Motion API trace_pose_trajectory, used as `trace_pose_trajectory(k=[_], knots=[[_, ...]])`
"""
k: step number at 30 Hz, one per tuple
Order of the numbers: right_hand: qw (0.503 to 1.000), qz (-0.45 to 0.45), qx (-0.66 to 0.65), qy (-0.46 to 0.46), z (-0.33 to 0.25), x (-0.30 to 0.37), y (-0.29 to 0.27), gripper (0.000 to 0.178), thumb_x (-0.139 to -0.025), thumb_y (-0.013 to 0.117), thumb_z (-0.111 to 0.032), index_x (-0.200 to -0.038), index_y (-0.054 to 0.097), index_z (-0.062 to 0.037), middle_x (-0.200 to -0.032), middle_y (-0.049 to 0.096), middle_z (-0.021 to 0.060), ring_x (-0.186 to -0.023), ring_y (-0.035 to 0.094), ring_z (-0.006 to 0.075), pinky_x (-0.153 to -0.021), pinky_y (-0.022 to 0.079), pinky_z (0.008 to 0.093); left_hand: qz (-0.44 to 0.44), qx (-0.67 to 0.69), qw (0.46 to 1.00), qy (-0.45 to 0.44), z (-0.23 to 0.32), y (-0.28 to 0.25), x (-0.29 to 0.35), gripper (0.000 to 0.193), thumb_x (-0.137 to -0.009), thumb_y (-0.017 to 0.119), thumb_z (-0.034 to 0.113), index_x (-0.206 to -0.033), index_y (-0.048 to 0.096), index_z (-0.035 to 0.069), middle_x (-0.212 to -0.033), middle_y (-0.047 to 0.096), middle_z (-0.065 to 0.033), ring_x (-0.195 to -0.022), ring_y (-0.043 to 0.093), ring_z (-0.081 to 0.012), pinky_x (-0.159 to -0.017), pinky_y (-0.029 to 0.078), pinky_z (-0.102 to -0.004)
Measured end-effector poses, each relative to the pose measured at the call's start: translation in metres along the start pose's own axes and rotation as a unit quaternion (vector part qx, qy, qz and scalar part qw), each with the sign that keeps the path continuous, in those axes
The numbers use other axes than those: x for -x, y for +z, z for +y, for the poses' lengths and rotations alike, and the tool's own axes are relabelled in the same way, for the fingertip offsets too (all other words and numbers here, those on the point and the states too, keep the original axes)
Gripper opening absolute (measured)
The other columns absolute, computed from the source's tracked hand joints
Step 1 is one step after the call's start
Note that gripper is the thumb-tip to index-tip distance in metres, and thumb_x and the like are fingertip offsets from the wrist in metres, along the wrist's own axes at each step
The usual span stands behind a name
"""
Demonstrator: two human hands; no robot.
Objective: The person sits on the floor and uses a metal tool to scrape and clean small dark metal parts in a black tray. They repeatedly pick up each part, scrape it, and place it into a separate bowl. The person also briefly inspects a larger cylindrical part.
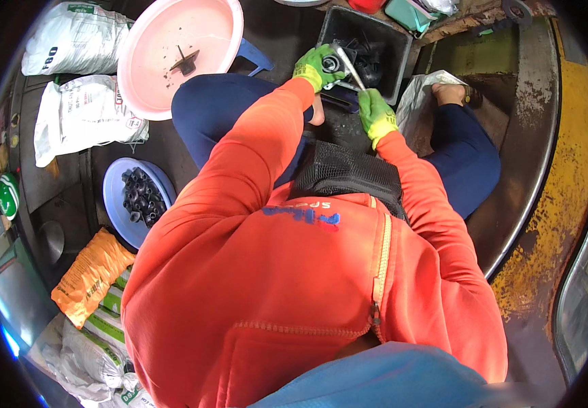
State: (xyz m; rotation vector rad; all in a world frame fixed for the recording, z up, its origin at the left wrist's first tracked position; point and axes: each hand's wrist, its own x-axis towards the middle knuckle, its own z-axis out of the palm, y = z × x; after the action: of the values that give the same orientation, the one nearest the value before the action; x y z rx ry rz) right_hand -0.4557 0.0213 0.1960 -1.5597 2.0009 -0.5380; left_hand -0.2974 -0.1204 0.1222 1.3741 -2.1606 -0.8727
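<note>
In a green glove, my left hand is closed round a small round dark part with a ring-shaped opening. My right hand, gloved the same way, grips a slim pale rod-like tool; its exact kind is too small to tell. The tool's far end slants up and left, close beside the round part; whether they touch, I cannot tell. Both hands are at the near side of a black crate, which holds several black parts.
Left of my knee, a large pink basin holds a dark piece. A blue basin with many black round parts sits nearer. White sacks and an orange bag line the left. A yellow-edged metal rim curves along the right.
</note>
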Motion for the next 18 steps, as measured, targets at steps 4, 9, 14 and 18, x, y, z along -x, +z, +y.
trace_pose_trajectory(k=[4, 9, 14, 18], knots=[[0.987, -0.111, 0.091, 0.066, -0.003, 0.000, -0.001, 0.033, -0.095, 0.040, -0.038, -0.097, 0.053, -0.0080, -0.090, 0.061, 0.0231, -0.086, 0.057, 0.0437, -0.072, 0.043, 0.0509, 0.010, 0.001, 1.000, -0.015, 0.002, -0.001, 0.001, 0.063, -0.060, 0.081, 0.038, -0.114, 0.058, 0.017, -0.114, 0.059, -0.0100, -0.110, 0.054, -0.0308, -0.094, 0.043, -0.0397], [0.998, 0.039, -0.046, -0.023, -0.002, 0.006, -0.001, 0.038, -0.095, 0.038, -0.041, -0.102, 0.055, -0.0082, -0.088, 0.063, 0.0223, -0.086, 0.059, 0.0421, -0.076, 0.044, 0.0485, -0.009, 0.028, 1.000, -0.006, -0.003, 0.006, 0.002, 0.073, -0.060, 0.081, 0.038, -0.123, 0.054, 0.015, -0.122, 0.055, -0.0118, -0.114, 0.051, -0.0306, -0.096, 0.042, -0.0384], [0.999, -0.030, 0.032, 0.015, -0.003, 0.008, -0.007, 0.032, -0.095, 0.041, -0.037, -0.097, 0.054, -0.0086, -0.085, 0.062, 0.0211, -0.080, 0.059, 0.0419, -0.069, 0.044, 0.0493, 0.005, -0.007, 1.000, 0.009, -0.002, 0.006, 0.003, 0.072, -0.061, 0.081, 0.038, -0.124, 0.053, 0.018, -0.116, 0.056, -0.0127, -0.110, 0.052, -0.0333, -0.094, 0.043, -0.0414], [1.000, -0.010, 0.009, 0.011, -0.006, 0.009, -0.012, 0.039, -0.095, 0.037, -0.042, -0.103, 0.055, -0.0086, -0.087, 0.063, 0.0203, -0.083, 0.060, 0.0417, -0.074, 0.045, 0.0488, 0.060, -0.042, 0.997, 0.021, -0.001, 0.006, 0.003, 0.069, -0.060, 0.081, 0.038, -0.121, 0.054, 0.019, -0.112, 0.058, -0.0133, -0.108, 0.053, -0.0339, -0.092, 0.043, -0.0417]])
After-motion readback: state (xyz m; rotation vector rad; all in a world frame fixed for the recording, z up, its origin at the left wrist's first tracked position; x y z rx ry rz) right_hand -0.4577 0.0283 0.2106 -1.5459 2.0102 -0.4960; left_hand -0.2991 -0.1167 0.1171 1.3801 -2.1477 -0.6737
